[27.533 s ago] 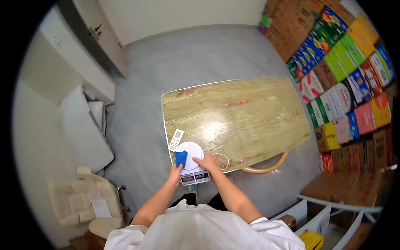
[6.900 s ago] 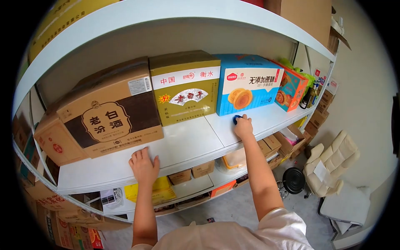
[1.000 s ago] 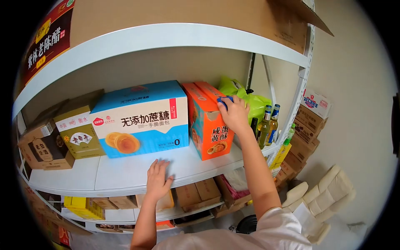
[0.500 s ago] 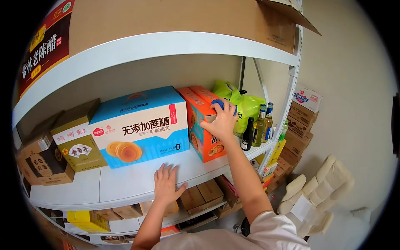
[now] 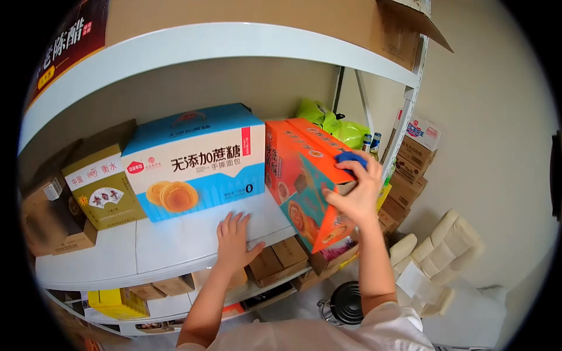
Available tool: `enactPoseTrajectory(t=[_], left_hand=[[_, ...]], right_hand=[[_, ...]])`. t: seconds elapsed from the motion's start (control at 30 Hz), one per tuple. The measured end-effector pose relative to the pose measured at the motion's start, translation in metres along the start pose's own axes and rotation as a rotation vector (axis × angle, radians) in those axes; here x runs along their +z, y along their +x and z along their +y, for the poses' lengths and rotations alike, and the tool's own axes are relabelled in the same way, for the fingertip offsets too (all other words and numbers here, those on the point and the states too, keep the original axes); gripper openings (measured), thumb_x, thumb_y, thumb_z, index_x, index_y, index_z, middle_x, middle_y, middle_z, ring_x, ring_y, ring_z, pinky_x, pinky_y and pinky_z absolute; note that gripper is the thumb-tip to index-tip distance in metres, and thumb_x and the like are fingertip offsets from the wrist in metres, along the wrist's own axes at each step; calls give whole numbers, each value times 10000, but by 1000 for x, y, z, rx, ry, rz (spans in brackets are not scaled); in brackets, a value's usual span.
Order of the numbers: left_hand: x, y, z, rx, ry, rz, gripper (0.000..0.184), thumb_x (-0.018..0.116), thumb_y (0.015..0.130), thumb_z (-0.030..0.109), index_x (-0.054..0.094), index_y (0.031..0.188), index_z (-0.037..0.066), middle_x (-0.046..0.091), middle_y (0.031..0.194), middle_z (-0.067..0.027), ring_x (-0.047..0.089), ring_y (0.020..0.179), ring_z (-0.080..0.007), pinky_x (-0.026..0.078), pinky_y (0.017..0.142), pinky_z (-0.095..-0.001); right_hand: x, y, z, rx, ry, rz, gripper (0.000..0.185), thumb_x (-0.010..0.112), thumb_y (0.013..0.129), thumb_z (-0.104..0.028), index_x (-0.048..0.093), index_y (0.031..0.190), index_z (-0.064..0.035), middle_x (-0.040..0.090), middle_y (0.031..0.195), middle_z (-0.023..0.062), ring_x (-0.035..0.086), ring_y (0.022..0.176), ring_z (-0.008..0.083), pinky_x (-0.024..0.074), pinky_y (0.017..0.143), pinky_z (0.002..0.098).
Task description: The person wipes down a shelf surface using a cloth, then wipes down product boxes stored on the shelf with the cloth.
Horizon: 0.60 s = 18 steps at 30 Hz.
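Note:
My right hand [image 5: 358, 196] grips the front end of an orange carton [image 5: 310, 161] with food pictures on its side. A crumpled blue thing, perhaps a cloth [image 5: 352, 161], is under its fingers. The carton is tilted, its front corner jutting past the shelf edge. My left hand [image 5: 235, 243] lies palm down on the white shelf [image 5: 175, 245], fingers spread and holding nothing. Behind it stands a large blue and white bread carton [image 5: 199, 169], beside the orange one.
A gold-green carton [image 5: 104, 187] and a brown carton [image 5: 58, 216] stand at the left. Behind the orange carton are a green plastic bag [image 5: 345, 131] and bottles [image 5: 374, 142], partly hidden. Boxes [image 5: 281, 260] fill the lower shelf. A black round stool [image 5: 348, 301] and cream chair [image 5: 442, 251] stand at right.
My right hand has pulled the orange carton forward and to the right, turning and tilting it over the shelf edge. It now covers most of the bottles. My left hand stays on the shelf.

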State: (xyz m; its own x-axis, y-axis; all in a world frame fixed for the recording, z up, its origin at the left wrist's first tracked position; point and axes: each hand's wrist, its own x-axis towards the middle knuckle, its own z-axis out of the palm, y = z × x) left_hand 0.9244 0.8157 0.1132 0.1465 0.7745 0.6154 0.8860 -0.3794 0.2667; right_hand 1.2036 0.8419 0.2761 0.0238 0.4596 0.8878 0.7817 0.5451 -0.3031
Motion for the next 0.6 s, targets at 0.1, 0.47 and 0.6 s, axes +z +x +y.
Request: enactPoseTrajectory(t=[0.1,0.47,0.6], left_hand=[[6,6,-17,-23,-187,-5,798,746,763,374,386,1386,29,381,1416,-219,305,1339,-436,241,1092,-548],[-61,49,-3,6,-498,95,806,700,835,157,216,1467,33,327,1441,-234,425,1271,-377,379,1053,-446],[-85,54,-12,-16,-567,229,752,645,865,122,227,1489,68,322,1479,-152,441,1288,-298,402,1029,-434]], right_hand=[[-43,-9,10,-36,73,-56,452,791,459,-204,677,885,-102,569,1193,115,455,1147,337,358,999,457],[-97,-27,61,10,658,-219,597,803,438,-355,658,916,-29,499,1246,152,491,1161,304,370,995,436],[-67,-9,79,-59,828,-305,633,810,455,-406,663,942,-29,490,1239,144,504,1154,292,380,983,412]])
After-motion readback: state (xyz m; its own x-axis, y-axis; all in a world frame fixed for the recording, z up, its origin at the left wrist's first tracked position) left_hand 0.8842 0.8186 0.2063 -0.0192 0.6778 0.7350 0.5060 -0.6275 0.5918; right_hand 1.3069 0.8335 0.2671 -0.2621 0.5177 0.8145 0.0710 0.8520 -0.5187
